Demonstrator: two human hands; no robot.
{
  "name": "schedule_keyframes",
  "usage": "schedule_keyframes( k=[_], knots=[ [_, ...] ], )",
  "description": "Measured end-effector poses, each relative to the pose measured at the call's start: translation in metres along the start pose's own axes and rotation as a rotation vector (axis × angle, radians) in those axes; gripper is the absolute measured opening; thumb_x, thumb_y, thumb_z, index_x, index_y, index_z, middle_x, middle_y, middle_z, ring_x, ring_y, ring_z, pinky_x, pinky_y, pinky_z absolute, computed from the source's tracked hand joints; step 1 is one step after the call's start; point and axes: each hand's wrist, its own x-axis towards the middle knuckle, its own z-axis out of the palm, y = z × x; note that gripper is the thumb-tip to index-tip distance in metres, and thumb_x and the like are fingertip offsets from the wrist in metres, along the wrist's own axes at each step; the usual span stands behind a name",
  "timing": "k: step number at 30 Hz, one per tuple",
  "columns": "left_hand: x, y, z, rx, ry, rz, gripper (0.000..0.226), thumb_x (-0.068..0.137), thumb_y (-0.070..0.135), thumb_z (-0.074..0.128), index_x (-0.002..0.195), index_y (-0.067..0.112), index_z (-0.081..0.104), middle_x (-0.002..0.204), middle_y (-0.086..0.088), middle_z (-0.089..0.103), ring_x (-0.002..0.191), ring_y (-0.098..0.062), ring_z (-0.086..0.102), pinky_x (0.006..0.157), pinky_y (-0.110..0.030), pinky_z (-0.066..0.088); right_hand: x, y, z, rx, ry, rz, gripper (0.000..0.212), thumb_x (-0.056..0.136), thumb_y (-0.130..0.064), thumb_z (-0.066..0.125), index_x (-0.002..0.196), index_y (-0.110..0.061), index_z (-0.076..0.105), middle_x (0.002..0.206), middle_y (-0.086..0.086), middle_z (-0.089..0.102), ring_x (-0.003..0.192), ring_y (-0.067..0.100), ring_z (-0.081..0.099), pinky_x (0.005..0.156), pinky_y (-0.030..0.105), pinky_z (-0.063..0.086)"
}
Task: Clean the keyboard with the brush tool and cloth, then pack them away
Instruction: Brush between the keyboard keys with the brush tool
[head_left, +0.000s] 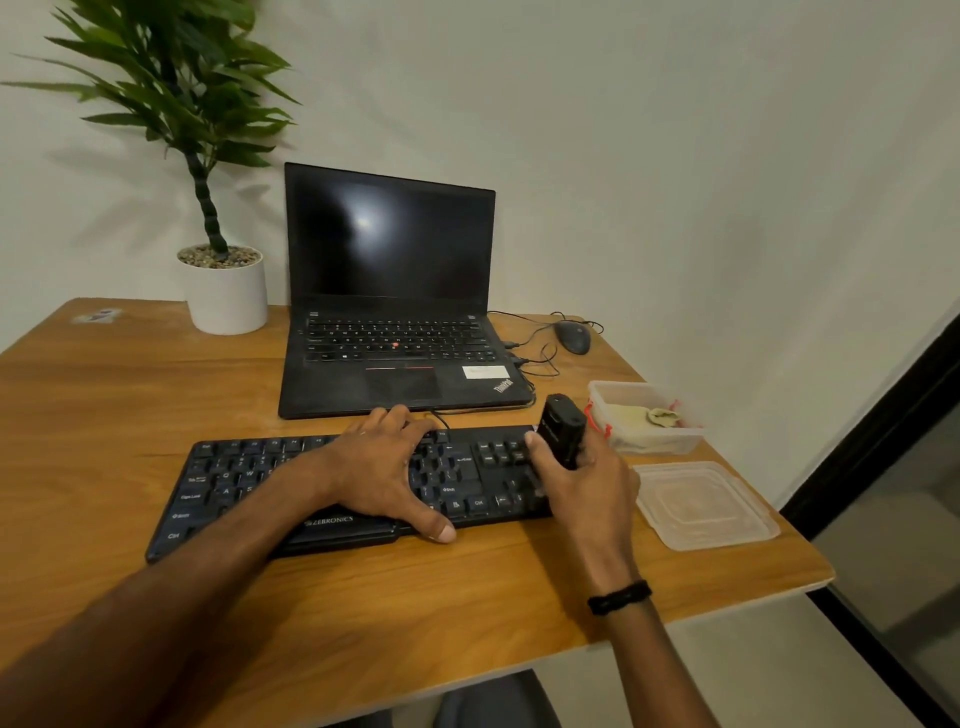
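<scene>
A black keyboard (228, 483) lies across the wooden table (104, 395) in front of me. My left hand (387, 467) lies spread over its middle keys, fingers straight, thumb at the front edge. My right hand (582, 478) grips a black brush tool (561, 426) upright over the keyboard's right end; the tool's lower end is hidden behind my fingers. A yellowish cloth (644, 415) sits inside a clear plastic box (649, 441) to the right of the keyboard.
An open black laptop (389, 291) stands behind the keyboard, with a wired mouse (573, 336) and cables to its right. A potted plant (226, 291) stands at the back left. The box's clear lid (701, 504) lies near the table's right edge.
</scene>
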Motion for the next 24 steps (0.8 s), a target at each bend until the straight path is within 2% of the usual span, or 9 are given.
schedule_keyframes(
  k=[3,4,7,9,11,15,19,22,24],
  knots=[
    [0.000,0.002,0.001,0.006,-0.014,0.002,0.143,0.048,0.097,0.066,0.161,0.033,0.007,0.148,0.004,0.026,0.139,-0.020,0.026,0.120,-0.043,0.027,-0.012,0.006,0.001,0.139,-0.131,0.001,0.016,0.085,-0.036,0.076,0.098,-0.033,0.067,0.084,-0.014,0.072,0.082,-0.005,0.068,0.064,0.016,0.055],
    [0.001,0.002,0.001,0.010,-0.010,0.003,0.142,0.048,0.097,0.066,0.161,0.033,0.007,0.148,0.004,0.026,0.138,-0.020,0.026,0.120,-0.043,0.027,-0.014,0.007,0.002,0.152,-0.127,-0.004,0.017,0.084,-0.035,0.076,0.098,-0.029,0.069,0.083,-0.013,0.072,0.082,-0.005,0.068,0.064,0.015,0.055],
    [0.003,0.001,-0.001,0.004,0.000,0.003,0.144,0.047,0.098,0.065,0.161,0.033,0.006,0.148,0.004,0.026,0.137,-0.019,0.026,0.120,-0.044,0.028,-0.011,0.007,0.000,0.174,0.045,0.024,0.017,0.085,-0.034,0.075,0.099,-0.030,0.067,0.078,-0.020,0.068,0.079,-0.013,0.065,0.060,0.007,0.050],
    [0.003,0.000,-0.001,-0.008,0.000,0.009,0.144,0.046,0.100,0.064,0.160,0.034,0.007,0.146,0.005,0.027,0.134,-0.017,0.027,0.119,-0.043,0.030,-0.011,0.008,0.001,0.185,-0.007,0.020,0.017,0.085,-0.034,0.075,0.099,-0.028,0.067,0.080,-0.017,0.069,0.080,-0.009,0.066,0.060,0.011,0.052],
    [0.002,-0.002,-0.001,-0.007,-0.006,0.013,0.143,0.045,0.101,0.063,0.160,0.035,0.009,0.142,0.006,0.028,0.131,-0.016,0.028,0.117,-0.042,0.031,-0.017,0.006,0.004,0.161,-0.119,-0.004,0.020,0.084,-0.037,0.076,0.099,-0.026,0.069,0.084,-0.012,0.071,0.081,-0.003,0.067,0.062,0.017,0.055],
    [0.002,-0.004,0.001,-0.005,-0.005,0.007,0.145,0.045,0.102,0.061,0.161,0.034,0.007,0.145,0.006,0.027,0.135,-0.017,0.027,0.119,-0.043,0.030,-0.017,0.006,0.007,0.094,0.062,-0.023,0.018,0.086,-0.034,0.074,0.100,-0.023,0.069,0.081,-0.021,0.068,0.081,-0.015,0.063,0.060,0.004,0.047],
    [0.002,-0.002,0.000,-0.010,-0.006,0.014,0.144,0.046,0.100,0.064,0.160,0.034,0.007,0.140,0.008,0.028,0.128,-0.014,0.027,0.117,-0.040,0.031,-0.018,-0.002,0.004,0.050,-0.067,-0.037,0.018,0.086,-0.039,0.074,0.102,-0.031,0.069,0.084,-0.021,0.069,0.083,-0.014,0.063,0.061,0.007,0.050],
    [0.002,-0.002,0.001,-0.002,-0.007,0.007,0.144,0.047,0.099,0.064,0.161,0.033,0.006,0.141,0.007,0.027,0.130,-0.016,0.027,0.118,-0.041,0.031,-0.015,-0.004,0.001,-0.035,0.078,0.009,0.019,0.087,-0.040,0.071,0.102,-0.028,0.069,0.081,-0.019,0.067,0.072,-0.016,0.060,0.058,0.000,0.042],
    [0.002,-0.001,0.001,-0.007,0.001,0.010,0.143,0.048,0.098,0.066,0.161,0.034,0.007,0.141,0.007,0.028,0.130,-0.015,0.028,0.118,-0.041,0.031,-0.018,-0.005,0.002,-0.048,0.040,-0.020,0.022,0.087,-0.040,0.071,0.104,-0.027,0.069,0.086,-0.016,0.069,0.073,-0.016,0.059,0.059,-0.002,0.041]
  ],
)
